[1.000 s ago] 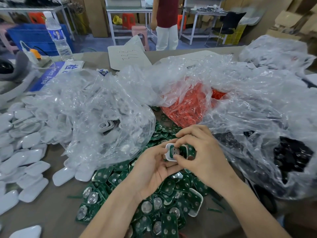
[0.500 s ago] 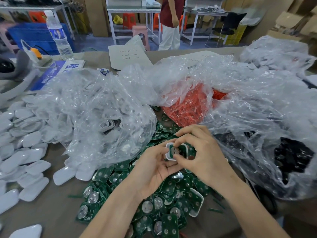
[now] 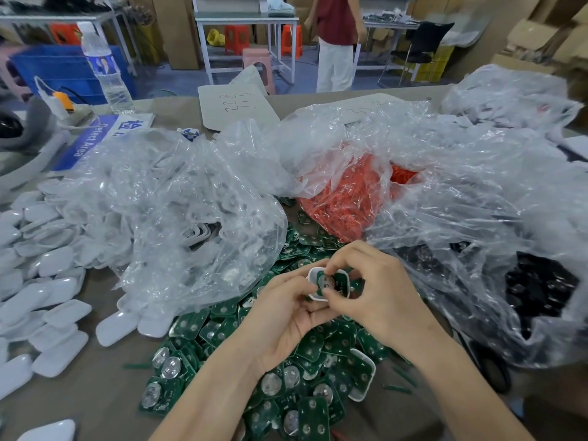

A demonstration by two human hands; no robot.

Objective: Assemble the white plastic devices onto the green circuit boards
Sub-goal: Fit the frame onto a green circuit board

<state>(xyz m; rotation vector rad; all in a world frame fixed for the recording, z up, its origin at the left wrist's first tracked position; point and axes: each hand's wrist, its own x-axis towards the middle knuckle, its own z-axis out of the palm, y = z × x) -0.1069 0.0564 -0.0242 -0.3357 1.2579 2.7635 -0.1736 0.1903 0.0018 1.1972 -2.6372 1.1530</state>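
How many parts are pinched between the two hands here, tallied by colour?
White plastic shell: 1
Green circuit board: 1
Total: 2, held together by the left hand and the right hand.

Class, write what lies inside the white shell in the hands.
A green circuit board with a round silver disc sits in the white shell. Fingertips of the left hand and right hand cover its edges; the shell's floor beneath is hidden.

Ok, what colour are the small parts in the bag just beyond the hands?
Orange-red; the small parts show best in the head view.
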